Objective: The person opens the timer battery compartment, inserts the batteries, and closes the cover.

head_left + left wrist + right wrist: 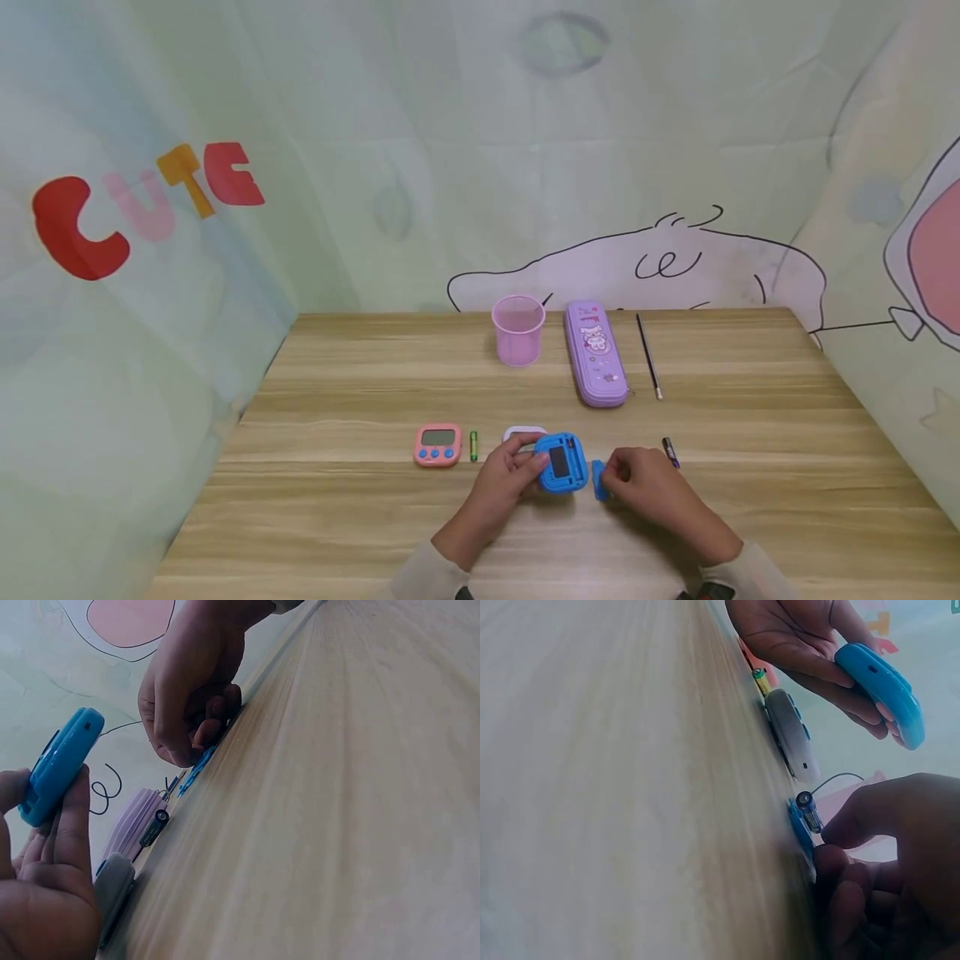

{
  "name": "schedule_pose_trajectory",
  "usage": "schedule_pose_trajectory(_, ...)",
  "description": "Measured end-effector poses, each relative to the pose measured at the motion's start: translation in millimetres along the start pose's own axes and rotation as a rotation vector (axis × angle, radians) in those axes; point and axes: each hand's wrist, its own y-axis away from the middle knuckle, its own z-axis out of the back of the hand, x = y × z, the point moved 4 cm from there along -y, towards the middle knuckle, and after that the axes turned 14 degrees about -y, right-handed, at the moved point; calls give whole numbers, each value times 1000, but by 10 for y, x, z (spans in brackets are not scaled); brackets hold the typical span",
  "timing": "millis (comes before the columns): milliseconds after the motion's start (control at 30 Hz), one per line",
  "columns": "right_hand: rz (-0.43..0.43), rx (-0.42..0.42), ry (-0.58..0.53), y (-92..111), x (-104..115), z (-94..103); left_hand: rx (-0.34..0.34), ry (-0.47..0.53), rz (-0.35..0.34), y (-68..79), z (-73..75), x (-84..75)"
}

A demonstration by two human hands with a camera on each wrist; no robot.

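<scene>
My left hand [504,477] grips a blue digital timer [577,473] above the table, its back turned up and its battery slot uncovered. To its right, my right hand [651,481] pinches the edge of a small blue battery cover [597,481] at the tabletop between thumb and index finger. Partly hidden behind the blue timer lies a white timer [522,431]. In the right wrist view a dark battery [808,811] shows beside the cover; the blue timer hides it from the head view. Another dark battery [671,452] lies just beyond my right hand.
A pink timer [437,445] and a green battery [473,446] lie left of my hands. Farther back stand a pink cup [518,342], a purple pencil case [596,354] and a dark pencil [649,358]. A printed curtain borders the wooden table [360,517].
</scene>
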Motion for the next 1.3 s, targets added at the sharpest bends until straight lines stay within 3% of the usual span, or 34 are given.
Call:
schedule_pose_trajectory(367,74,95,-40,15,-44,40,3,-2,-18,-2,-6,13)
schedule_pose_trajectory(667,168,208,-199,62,-45,130,0,0,-14,12,-19,13)
schedule_pose_trajectory(867,249,167,-269,76,11,210,3,-5,-17,0,-1,12)
schedule_pose_trajectory(1000,358,101,-327,115,37,286,2,-9,-6,5,-3,9)
schedule_pose_trajectory(1167,499,6,-255,130,-2,409,4,2,-2,13,-10,-1)
schedule_pose_trajectory(1300,526,-30,-170,132,-95,527,7,8,-10,16,-15,-10)
